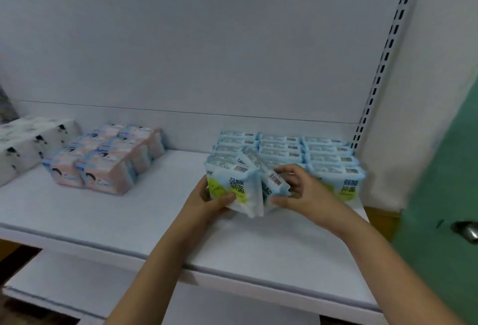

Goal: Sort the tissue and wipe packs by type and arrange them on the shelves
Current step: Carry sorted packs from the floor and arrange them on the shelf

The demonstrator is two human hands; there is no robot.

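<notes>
both hands, left hand (209, 199) and right hand (297, 190), grip blue wipe packs (240, 185) on the shelf (103, 210).

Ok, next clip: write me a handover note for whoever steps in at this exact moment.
Left hand grips the front blue wipe pack; right hand grips the tilted pack beside it.
Blue wipe rows stand at the right of the shelf, pink packs centre-left, white patterned tissue packs far left.
Done: three types grouped apart.
Left: stand the two held packs straight into the front of the blue rows.
</notes>
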